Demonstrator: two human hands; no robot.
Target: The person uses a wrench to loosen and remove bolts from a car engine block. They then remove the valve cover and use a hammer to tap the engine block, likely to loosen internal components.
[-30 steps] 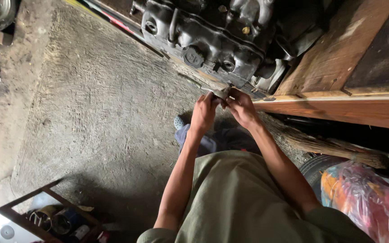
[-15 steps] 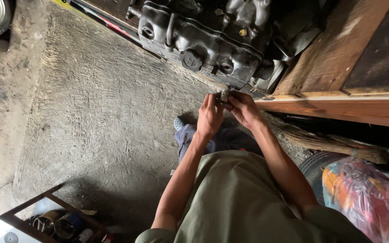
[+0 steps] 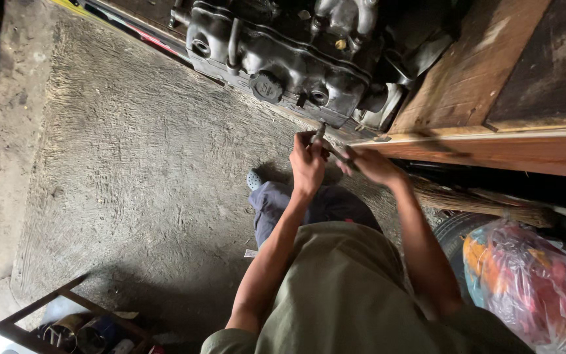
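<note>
I see my left hand (image 3: 308,164) and right hand (image 3: 369,164) side by side, fingers pinching a thin metal tool (image 3: 327,145) just below the grimy engine (image 3: 283,59) at twelve o'clock. Rough concrete floor (image 3: 132,170) spreads toward nine o'clock. A wooden surface (image 3: 492,85) sits at two o'clock, a plastic bag (image 3: 532,282) at four, a crate of cans (image 3: 67,328) at seven.

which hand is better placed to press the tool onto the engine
Probably the left hand: it grips the metal tool near its tip, right below the engine. The right hand holds the handle end, farther back.
</note>
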